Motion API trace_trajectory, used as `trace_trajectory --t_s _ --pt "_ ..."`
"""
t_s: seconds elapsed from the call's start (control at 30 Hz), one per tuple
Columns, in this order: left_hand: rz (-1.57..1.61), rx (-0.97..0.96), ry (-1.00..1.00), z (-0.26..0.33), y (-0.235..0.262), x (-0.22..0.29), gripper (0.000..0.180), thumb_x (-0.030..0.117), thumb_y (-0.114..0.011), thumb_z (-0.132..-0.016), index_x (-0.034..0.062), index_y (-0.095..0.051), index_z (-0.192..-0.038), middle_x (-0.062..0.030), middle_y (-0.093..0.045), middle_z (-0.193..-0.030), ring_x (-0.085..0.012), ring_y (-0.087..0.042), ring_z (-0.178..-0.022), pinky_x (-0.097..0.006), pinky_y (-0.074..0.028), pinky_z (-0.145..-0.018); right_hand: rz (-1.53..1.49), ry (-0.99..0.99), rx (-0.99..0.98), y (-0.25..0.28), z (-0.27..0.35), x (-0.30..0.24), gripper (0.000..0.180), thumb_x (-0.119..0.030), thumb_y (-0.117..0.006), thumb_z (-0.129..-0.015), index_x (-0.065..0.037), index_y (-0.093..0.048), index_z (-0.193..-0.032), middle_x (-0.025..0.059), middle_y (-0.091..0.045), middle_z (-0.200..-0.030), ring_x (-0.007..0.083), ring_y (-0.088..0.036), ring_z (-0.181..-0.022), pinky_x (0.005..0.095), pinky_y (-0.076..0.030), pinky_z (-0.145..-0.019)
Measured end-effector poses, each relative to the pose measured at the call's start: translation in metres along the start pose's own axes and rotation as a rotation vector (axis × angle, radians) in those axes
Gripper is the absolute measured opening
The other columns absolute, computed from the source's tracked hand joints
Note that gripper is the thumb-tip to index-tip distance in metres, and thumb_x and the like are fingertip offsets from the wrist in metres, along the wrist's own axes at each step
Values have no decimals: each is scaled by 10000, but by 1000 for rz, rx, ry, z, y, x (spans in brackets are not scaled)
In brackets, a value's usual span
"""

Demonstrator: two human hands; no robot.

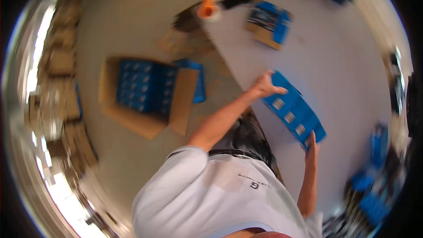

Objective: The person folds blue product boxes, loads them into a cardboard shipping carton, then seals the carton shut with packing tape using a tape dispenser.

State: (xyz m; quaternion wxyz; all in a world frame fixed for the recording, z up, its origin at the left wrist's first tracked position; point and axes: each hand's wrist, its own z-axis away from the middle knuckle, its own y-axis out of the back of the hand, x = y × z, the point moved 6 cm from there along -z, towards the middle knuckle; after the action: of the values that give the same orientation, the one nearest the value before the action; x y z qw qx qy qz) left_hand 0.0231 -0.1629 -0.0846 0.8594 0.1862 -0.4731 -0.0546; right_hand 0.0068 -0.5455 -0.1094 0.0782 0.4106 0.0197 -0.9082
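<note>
A row of boxes [294, 111] lies on the worktop [343, 75] near its left edge, held between the two hands: the left hand [263, 86] grips its far end, the right hand [312, 152] its near end. Farther off on the worktop lies another pack of boxes [269, 23], with tape rolls [207, 8] at the far left corner. On the floor [132, 17], left of the worktop, stands an open carton [143, 94] with boxes in it. More boxes [370, 189] lie at the near right.
</note>
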Motion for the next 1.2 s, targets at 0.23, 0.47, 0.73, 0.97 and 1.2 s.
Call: trace_trajectory --t_s 0.23,0.47,0.73,0.97,1.2 --pt "424 -81 7 12 -13 -25 1083 523 -832 -611 -43 -351 -1400 -268 -471 -1350 -362 -473 -1255 -423 -405 -1034 27 -3 -18 -1 9 -1 896 -611 -614 -830 -48 -307 -1456 160 -335 -1485 355 -410 -1297 538 -413 -983" --pt "612 70 85 101 41 -75 1019 638 -766 -639 45 -416 -1391 -229 -461 -1363 -345 -434 -1288 -452 -379 -1065 231 96 -129 -46 15 -50 863 -587 -612 -847 -20 -337 -1437 168 -408 -1441 338 -435 -1283 476 -403 -1017" --pt "1128 434 -145 199 155 -134 810 486 -761 -771 70 -431 -1382 -128 -543 -1272 -260 -527 -1189 -442 -447 -984 602 402 -254 -249 57 -185 782 -509 -630 -874 4 -377 -1407 153 -482 -1357 296 -496 -1208 423 -429 -989" --pt "1430 914 -263 302 246 -234 807 389 -752 -812 63 -348 -1430 -152 -529 -1259 -271 -526 -1178 -425 -456 -990 930 848 -667 -492 159 -218 694 -374 -676 -871 35 -414 -1367 169 -529 -1301 249 -532 -1153 369 -437 -967" --pt "1641 1329 -173 392 250 -344 613 264 -686 -879 65 -415 -1392 -94 -586 -1215 -204 -571 -1101 -371 -474 -919 1211 1029 -1072 -686 228 -128 642 -438 -725 -789 -43 -554 -1266 131 -675 -1067 225 -646 -968 344 -502 -859"
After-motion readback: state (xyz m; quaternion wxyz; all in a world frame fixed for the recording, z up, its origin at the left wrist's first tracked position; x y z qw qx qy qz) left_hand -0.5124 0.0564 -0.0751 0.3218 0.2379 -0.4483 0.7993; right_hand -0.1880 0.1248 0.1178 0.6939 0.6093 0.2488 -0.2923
